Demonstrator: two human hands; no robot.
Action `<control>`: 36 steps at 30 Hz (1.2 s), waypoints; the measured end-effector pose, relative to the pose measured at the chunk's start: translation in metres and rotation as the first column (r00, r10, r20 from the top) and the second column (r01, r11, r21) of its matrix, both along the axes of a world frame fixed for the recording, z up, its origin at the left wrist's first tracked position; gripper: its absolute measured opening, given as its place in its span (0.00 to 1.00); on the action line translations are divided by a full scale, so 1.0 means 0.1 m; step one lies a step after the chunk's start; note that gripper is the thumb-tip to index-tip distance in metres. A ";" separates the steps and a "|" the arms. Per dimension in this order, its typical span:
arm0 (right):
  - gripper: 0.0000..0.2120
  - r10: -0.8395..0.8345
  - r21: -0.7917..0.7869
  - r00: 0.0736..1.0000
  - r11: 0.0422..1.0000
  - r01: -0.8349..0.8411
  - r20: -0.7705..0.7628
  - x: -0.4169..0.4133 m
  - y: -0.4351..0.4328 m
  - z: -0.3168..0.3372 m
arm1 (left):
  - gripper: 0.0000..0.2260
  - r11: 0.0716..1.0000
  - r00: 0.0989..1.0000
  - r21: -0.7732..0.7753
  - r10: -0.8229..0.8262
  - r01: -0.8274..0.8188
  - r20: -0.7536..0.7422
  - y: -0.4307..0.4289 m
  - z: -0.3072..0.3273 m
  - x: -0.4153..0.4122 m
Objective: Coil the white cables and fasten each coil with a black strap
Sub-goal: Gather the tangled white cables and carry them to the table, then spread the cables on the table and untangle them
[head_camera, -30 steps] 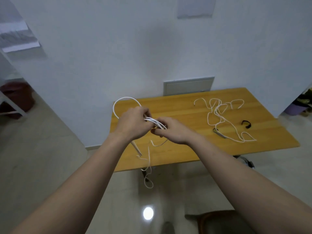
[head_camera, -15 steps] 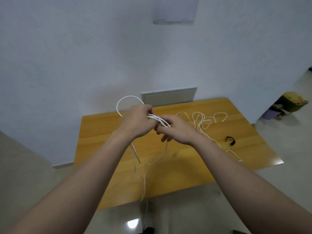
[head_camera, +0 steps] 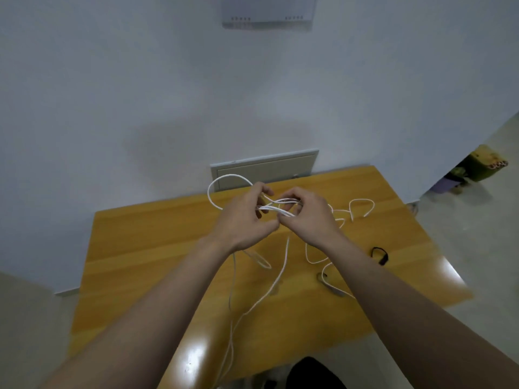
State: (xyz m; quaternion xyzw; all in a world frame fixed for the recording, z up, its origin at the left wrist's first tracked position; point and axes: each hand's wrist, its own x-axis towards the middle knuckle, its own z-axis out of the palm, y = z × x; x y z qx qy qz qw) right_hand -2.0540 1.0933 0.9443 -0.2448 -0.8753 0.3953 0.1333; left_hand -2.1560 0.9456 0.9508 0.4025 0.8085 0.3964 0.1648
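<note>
Above the wooden table [head_camera: 146, 248], my left hand [head_camera: 244, 220] and my right hand [head_camera: 309, 217] both grip a white cable [head_camera: 276, 207] where several strands bunch between the fingers. A loop of it arcs up to the left of my left hand, and its loose length hangs down over the table toward the front edge. A second white cable [head_camera: 362, 204] lies uncoiled on the table behind my right hand. To the right of my right forearm a black strap [head_camera: 379, 255] rests on the tabletop.
A grey panel [head_camera: 264, 167] is set in the white wall behind the table. Coloured objects [head_camera: 474, 167] stand on the floor at the far right. A dark rounded object [head_camera: 314, 373] sits below the table's front edge.
The camera has come closer and tipped down over the table. My hands have stayed together on the bunched strands, and the hanging length now trails across the tabletop.
</note>
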 end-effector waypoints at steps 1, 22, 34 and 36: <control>0.14 0.005 0.012 1.000 1.000 -0.005 0.022 -0.03 0.09 -0.03 | 0.24 0.999 0.999 -0.042 -0.008 0.007 -0.033 0.06 -0.03 0.01; 0.20 -0.071 -0.141 0.960 0.989 0.033 -0.271 0.37 1.24 -1.77 | 0.28 0.930 0.921 -0.034 0.357 -0.367 -0.157 1.53 -1.75 0.83; 0.22 0.151 0.143 0.886 0.985 -0.097 -0.439 0.57 1.20 -2.59 | 0.21 0.920 0.887 0.235 0.373 -0.315 -0.272 1.32 -2.59 1.04; 0.22 0.169 0.146 0.873 0.983 -0.115 -0.456 0.71 1.20 -2.62 | 0.27 0.924 0.891 0.260 0.351 -0.280 -0.288 1.23 -2.61 1.16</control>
